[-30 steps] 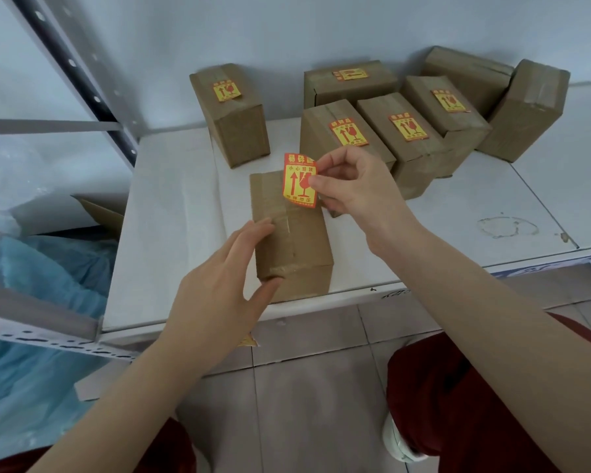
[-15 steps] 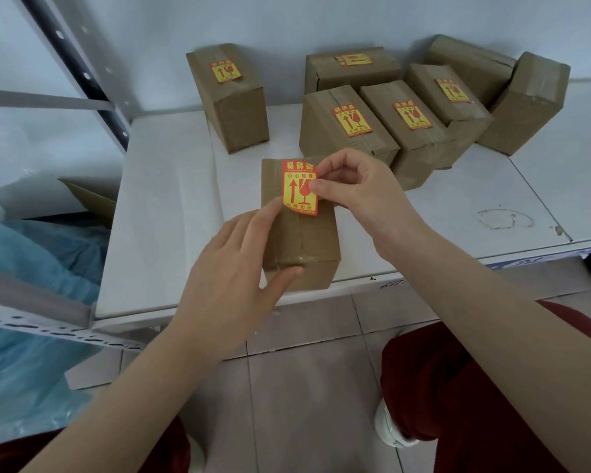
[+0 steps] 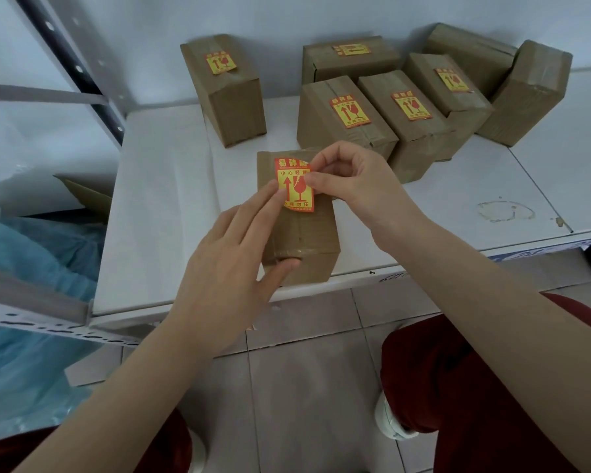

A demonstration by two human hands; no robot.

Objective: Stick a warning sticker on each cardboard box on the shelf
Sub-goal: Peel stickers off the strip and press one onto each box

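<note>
A taped cardboard box (image 3: 304,233) stands at the front edge of the white shelf (image 3: 164,199). A red and yellow warning sticker (image 3: 293,184) lies on its top near the far end. My right hand (image 3: 352,186) pinches the sticker's right edge between thumb and forefinger. My left hand (image 3: 232,254) holds the box: its fingers rest on the box top and touch the sticker's left side, and its thumb presses the front face. Several more boxes stand behind, among them a stickered box (image 3: 345,121) directly behind and an unstickered box (image 3: 526,93) leaning at the far right.
A lone stickered box (image 3: 226,87) stands at the back left. A grey metal shelf upright (image 3: 82,70) rises on the left, with blue plastic (image 3: 31,268) below it. A tiled floor (image 3: 304,387) and my red-clothed knees are beneath the shelf edge.
The sticker came down from above the box onto its top. My left hand moved from the box's side up onto its top, with fingers reaching the sticker.
</note>
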